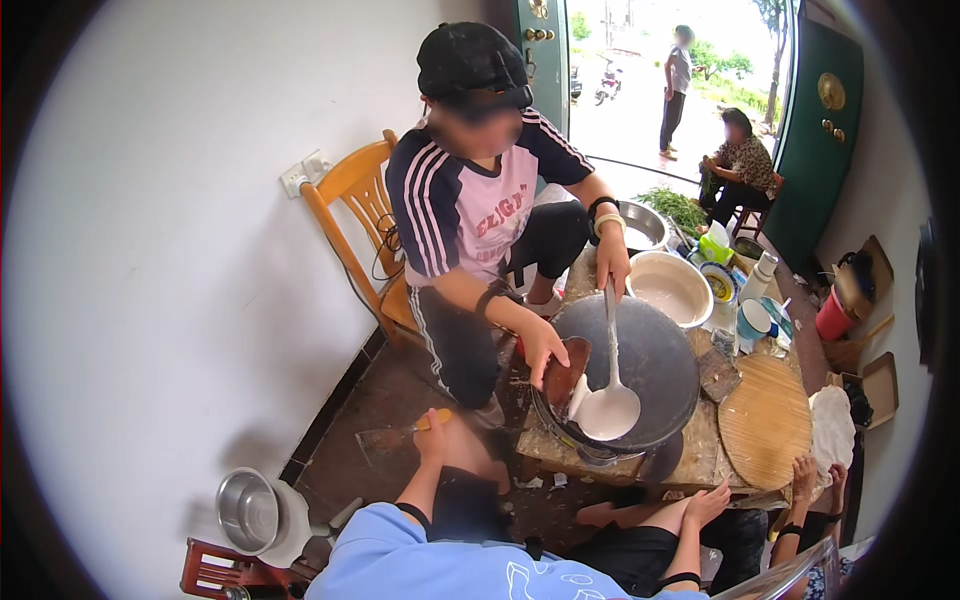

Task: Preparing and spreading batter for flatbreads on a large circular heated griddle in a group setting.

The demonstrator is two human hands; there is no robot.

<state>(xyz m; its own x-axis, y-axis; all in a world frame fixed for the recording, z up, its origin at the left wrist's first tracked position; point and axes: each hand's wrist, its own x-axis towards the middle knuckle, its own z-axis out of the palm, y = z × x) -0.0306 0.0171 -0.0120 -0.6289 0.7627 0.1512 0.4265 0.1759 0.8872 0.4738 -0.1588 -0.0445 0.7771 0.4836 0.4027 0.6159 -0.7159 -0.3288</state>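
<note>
My left hand (431,440) grips the yellow handle (433,420) of a flat scraper, whose thin blade (386,445) points left over the floor. My right hand (707,505) rests by my right knee with nothing visible in it, near the table's front edge. Before me a round dark griddle (660,352) sits on a low wooden table (540,444). Across from me, a co-worker holds a metal ladle (609,412) full of pale batter over the griddle. That person's other hand holds a brown wooden scraper (564,379) at the griddle's left side.
A basin of batter (670,289) stands behind the griddle, near a steel basin (643,225). Right of it lie a round slatted board (765,420) and a pale thin sheet (832,427), beside another person's hands (804,476). A steel pot (247,510) stands at lower left.
</note>
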